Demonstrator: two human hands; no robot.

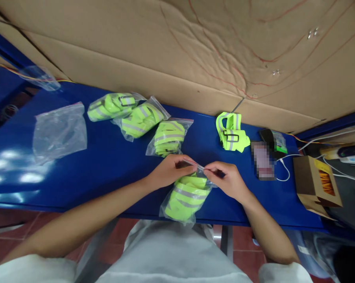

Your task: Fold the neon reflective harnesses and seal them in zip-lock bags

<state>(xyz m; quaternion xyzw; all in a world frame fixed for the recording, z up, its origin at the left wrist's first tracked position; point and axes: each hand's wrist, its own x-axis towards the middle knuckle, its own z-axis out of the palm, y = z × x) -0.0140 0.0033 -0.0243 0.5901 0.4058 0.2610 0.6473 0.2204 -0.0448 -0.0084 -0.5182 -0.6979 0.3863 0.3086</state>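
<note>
Pinching the top strip of the clear bag point(167, 205) of yellow straps point(189, 195) at the near edge of the desk point(106, 169), I have my left hand point(168, 171) and right hand point(228, 179) each closed on it, pulling its mouth flat.

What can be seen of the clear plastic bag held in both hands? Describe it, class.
The clear plastic bag is thin, glossy and crinkled, stuffed with folded neon-yellow bands striped in grey. It lies at the near edge of the blue table, overhanging. The left hand and right hand pinch its top strip.
</note>
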